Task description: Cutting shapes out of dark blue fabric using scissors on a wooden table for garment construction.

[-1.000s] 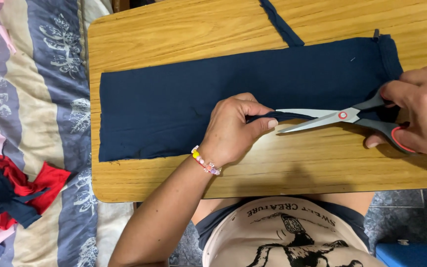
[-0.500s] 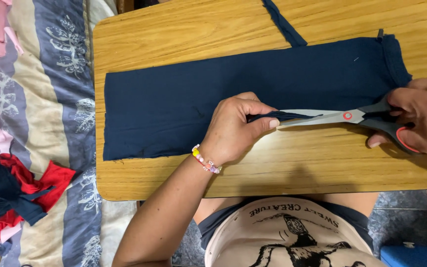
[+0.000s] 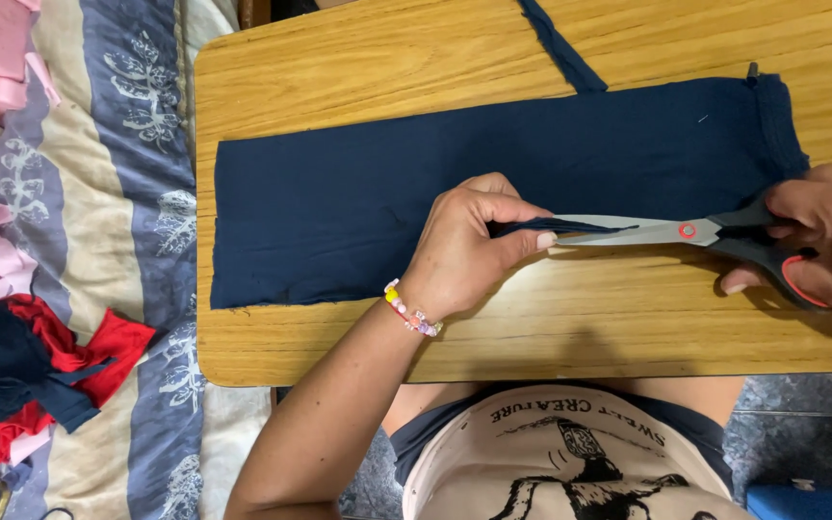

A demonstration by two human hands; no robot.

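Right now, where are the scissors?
The scissors lie right of centre on the wooden table, handles in the right hand, blades meeting the navy fabric.

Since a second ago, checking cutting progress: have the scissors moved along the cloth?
No. Against the cloth, the scissors sit unchanged; only the camera shifted.

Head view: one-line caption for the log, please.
Left hand pinches navy fabric on wooden table while right hand works scissors.
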